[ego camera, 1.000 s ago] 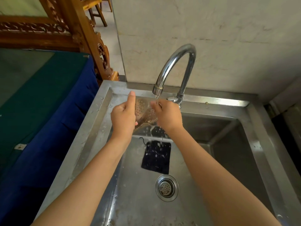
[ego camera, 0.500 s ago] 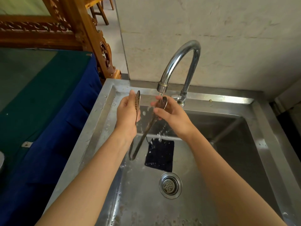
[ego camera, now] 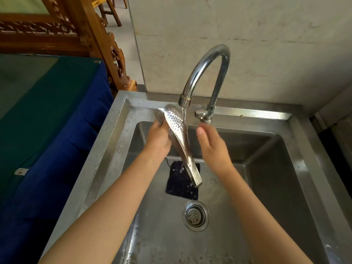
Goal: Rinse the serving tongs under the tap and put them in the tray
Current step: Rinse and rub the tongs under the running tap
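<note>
The steel serving tongs (ego camera: pixel 180 138), with perforated spoon ends, are held tilted over the sink, spoon ends up by the spout and hinge end down. My left hand (ego camera: pixel 159 141) grips them near the spoon ends. Water runs from the curved tap (ego camera: pixel 204 73) onto the tongs. My right hand (ego camera: pixel 211 145) hovers just right of the tongs, fingers apart, touching nothing. No tray is in view.
The steel sink (ego camera: pixel 297 164) has a dark blue cloth (ego camera: pixel 181 183) on its floor and a drain strainer (ego camera: pixel 196 215) in front of it. A table with a blue and green cloth (ego camera: pixel 47 121) stands to the left, with carved wooden furniture (ego camera: pixel 99 40) behind.
My right hand has let go of the tongs and drawn slightly right. The tongs have turned so one perforated face shows, now held by my left hand alone.
</note>
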